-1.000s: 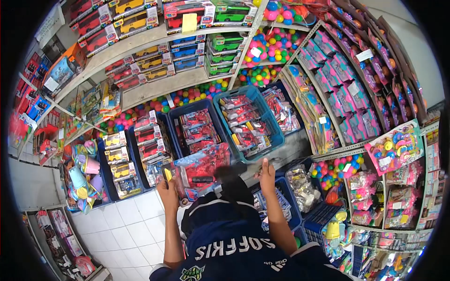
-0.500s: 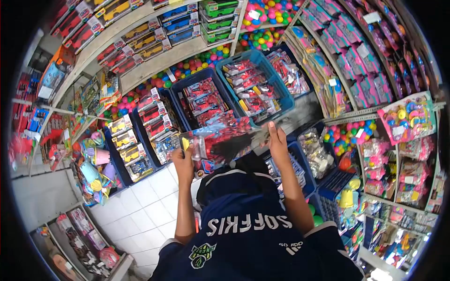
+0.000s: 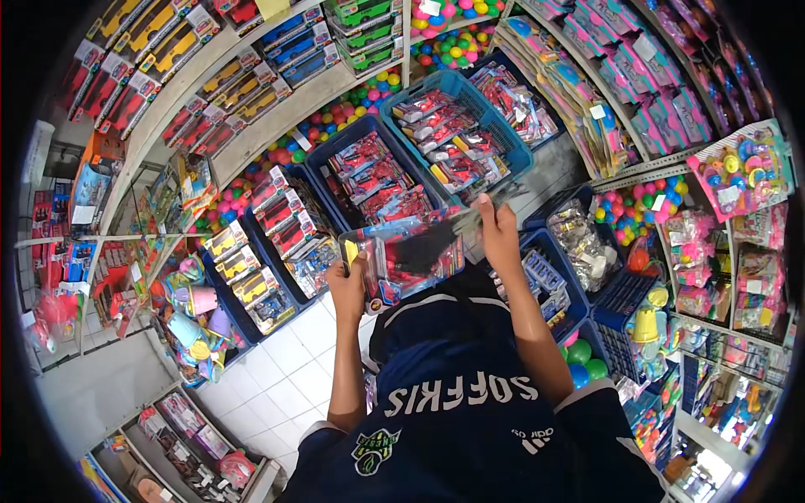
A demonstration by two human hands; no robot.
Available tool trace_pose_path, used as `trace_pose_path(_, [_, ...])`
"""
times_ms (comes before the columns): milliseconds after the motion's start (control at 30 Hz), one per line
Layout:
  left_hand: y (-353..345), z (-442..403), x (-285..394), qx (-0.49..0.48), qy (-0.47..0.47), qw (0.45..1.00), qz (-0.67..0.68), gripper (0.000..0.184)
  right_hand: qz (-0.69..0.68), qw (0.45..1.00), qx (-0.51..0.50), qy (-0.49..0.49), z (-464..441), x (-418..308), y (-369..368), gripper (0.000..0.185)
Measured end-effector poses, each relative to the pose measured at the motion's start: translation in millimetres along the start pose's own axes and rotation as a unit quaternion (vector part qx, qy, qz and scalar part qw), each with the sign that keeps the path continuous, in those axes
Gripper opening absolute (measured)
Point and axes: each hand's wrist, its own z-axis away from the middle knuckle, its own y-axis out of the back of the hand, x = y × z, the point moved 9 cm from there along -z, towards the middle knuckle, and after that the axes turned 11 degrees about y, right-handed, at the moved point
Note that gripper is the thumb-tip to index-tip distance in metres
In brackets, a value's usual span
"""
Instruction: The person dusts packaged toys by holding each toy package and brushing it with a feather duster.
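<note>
Both hands hold up a packaged toy (image 3: 411, 261) in front of my body, a clear plastic bag with red, blue and dark parts showing inside. My left hand (image 3: 346, 285) grips the bag's left end, thumb on top near a yellow patch. At the other end my right hand (image 3: 498, 230) pinches the clear, shiny plastic, thumb raised. What exactly the toy is, I cannot make out. Just beyond it stands a dark blue crate (image 3: 379, 172) of similar red packets, and beside that a teal basket (image 3: 516, 159) with more of them.
Crates of boxed yellow toy buses (image 3: 247, 277) and boxed red vehicles (image 3: 285, 222) stand to the left. A blue crate of silvery packets (image 3: 579, 243) is at the right. Shelves of boxed toy cars (image 3: 289, 42) curve behind, with colourful balls (image 3: 348, 113) below. White floor tiles (image 3: 277, 360) show at lower left.
The view has shifted and turned a little. The bag remains between both hands, now less blurred, and its contents show more clearly.
</note>
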Motion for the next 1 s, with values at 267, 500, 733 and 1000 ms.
trace_pose_path(267, [-9,-1,17,-0.006,0.005,0.999,-0.047,0.028,-0.013,0.998,-0.061,-0.029,-10,-5,-10,0.043])
trace_pose_path(500, [-30,-20,24,0.011,0.002,0.999,-0.050,0.031,-0.040,0.997,-0.048,-0.037,-29,-12,7,0.046])
trace_pose_path(733, [-75,-41,49,-0.020,0.011,0.996,-0.082,0.029,0.036,0.999,-0.005,-0.014,-61,6,46,0.042])
trace_pose_path(1000, [-133,-60,77,-0.068,0.005,0.990,-0.123,0.030,0.054,0.997,0.033,-0.049,-96,21,86,0.039])
